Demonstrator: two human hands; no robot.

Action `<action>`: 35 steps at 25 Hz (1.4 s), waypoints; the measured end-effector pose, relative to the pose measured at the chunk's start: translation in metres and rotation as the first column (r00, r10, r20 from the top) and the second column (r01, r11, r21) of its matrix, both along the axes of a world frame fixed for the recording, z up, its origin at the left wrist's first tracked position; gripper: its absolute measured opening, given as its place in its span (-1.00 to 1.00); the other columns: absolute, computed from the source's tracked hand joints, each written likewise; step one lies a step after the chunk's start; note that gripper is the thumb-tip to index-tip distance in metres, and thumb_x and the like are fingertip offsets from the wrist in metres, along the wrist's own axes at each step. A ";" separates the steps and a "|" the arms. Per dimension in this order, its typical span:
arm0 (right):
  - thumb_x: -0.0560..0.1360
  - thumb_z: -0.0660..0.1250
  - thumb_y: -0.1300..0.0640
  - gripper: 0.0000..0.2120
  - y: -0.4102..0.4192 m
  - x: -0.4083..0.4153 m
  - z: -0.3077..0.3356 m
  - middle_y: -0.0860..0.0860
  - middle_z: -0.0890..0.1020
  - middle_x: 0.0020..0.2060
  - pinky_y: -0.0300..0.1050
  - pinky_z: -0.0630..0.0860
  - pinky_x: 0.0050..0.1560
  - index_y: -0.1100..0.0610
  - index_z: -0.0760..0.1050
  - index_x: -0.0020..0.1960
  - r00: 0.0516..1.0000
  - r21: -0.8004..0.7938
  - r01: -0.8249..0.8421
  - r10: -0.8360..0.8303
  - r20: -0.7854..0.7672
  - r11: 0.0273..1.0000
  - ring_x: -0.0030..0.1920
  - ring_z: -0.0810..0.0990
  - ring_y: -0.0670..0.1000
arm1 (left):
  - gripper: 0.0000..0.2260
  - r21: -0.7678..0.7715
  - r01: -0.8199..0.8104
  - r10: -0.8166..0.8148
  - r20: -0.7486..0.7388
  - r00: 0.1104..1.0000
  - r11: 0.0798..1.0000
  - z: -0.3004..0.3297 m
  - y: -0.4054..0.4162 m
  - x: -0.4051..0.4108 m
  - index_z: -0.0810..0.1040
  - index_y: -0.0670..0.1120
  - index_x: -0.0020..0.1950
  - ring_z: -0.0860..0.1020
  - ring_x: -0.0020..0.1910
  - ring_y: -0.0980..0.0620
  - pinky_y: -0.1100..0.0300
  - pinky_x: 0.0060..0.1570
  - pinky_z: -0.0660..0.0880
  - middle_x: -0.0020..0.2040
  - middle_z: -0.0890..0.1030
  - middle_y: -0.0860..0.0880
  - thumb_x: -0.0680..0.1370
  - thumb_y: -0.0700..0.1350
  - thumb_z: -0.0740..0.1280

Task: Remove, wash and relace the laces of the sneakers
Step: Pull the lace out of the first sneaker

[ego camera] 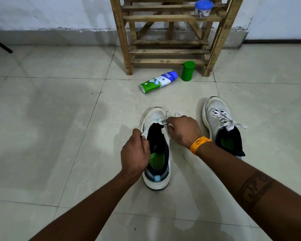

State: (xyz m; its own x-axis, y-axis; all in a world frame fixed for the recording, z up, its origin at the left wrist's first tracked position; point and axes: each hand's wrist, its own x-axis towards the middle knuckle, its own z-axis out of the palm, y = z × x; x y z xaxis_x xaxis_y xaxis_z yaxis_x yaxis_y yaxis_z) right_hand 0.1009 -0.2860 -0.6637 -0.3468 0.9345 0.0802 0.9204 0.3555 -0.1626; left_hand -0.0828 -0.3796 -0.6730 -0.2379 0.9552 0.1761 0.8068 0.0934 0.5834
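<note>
A white sneaker (156,150) is held on the tiled floor (50,127), its collar pinched by the curled fingers of the left hand (135,153). Its lace (163,121) is pinched near the toe by the right hand (183,131). A second, laced sneaker (221,126) stands just beside. Beyond, a bottle (158,82) lies near a green jar (188,70).
</note>
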 end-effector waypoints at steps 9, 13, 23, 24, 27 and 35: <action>0.55 0.25 0.13 -0.74 0.008 0.016 0.011 0.25 0.66 0.01 0.04 0.45 -0.16 0.18 0.52 0.19 0.984 -0.042 0.114 -0.107 0.144 0.993 0.00 0.65 0.32 | -0.86 -0.004 0.015 -0.015 -0.001 1.000 1.000 -0.001 -0.001 0.000 0.30 -0.10 -0.06 0.45 -0.40 -0.13 0.07 -0.38 0.29 -0.35 0.46 -0.07 0.68 -0.10 0.15; 0.62 0.21 0.06 -0.79 -0.001 -0.002 0.011 0.25 0.66 -0.05 0.03 0.30 -0.23 0.14 0.50 0.16 0.986 -0.012 -0.074 0.075 0.152 0.997 -0.05 0.63 0.35 | -0.86 0.004 0.009 -0.009 0.003 1.000 1.000 -0.001 -0.001 0.002 0.30 -0.10 -0.06 0.44 -0.40 -0.13 0.07 -0.38 0.28 -0.34 0.46 -0.08 0.68 -0.11 0.16; 0.54 0.24 0.09 -0.72 0.004 0.005 0.008 0.21 0.66 -0.07 0.04 0.44 -0.20 0.09 0.50 0.23 0.998 -0.034 -0.039 0.040 0.043 0.999 -0.05 0.64 0.32 | -0.87 -0.007 0.023 -0.023 -0.011 1.000 1.000 0.001 -0.001 0.004 0.27 -0.08 -0.06 0.43 -0.40 -0.13 0.08 -0.37 0.25 -0.34 0.45 -0.07 0.67 -0.11 0.16; 0.58 0.22 0.08 -0.77 0.002 0.002 0.006 0.20 0.67 -0.08 0.04 0.39 -0.23 0.09 0.49 0.20 0.991 -0.019 -0.103 0.104 0.084 0.995 -0.07 0.65 0.32 | -0.86 -0.004 0.018 -0.018 -0.011 1.000 1.000 0.001 -0.002 0.003 0.26 -0.08 -0.06 0.42 -0.40 -0.13 0.08 -0.37 0.25 -0.34 0.45 -0.07 0.67 -0.11 0.16; 0.63 0.18 0.06 -0.81 0.003 0.005 0.002 0.16 0.68 -0.04 0.02 0.31 -0.25 0.14 0.45 0.14 0.981 0.010 -0.058 0.056 0.187 0.998 -0.07 0.67 0.30 | -0.86 -0.001 0.008 -0.008 -0.026 1.000 1.000 0.000 -0.003 0.003 0.26 -0.08 -0.06 0.42 -0.41 -0.12 0.10 -0.37 0.24 -0.34 0.45 -0.06 0.67 -0.11 0.16; 0.59 0.22 0.10 -0.79 0.008 0.014 0.005 0.27 0.66 -0.08 0.03 0.41 -0.20 0.24 0.48 0.10 0.958 -0.054 0.269 -0.273 -0.092 0.962 -0.05 0.64 0.35 | -0.81 -0.022 0.056 -0.055 0.006 0.998 0.998 0.006 -0.001 -0.001 0.31 -0.03 -0.06 0.49 -0.34 -0.07 0.09 -0.35 0.35 -0.29 0.48 0.03 0.64 0.04 0.22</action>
State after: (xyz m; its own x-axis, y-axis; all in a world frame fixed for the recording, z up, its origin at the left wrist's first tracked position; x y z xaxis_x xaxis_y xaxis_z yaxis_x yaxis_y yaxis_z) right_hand 0.1152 -0.2776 -0.6585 -0.0725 0.9955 0.0613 0.9603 0.0863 -0.2652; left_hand -0.0841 -0.3805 -0.6667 -0.1854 0.9706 0.1536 0.8078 0.0616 0.5862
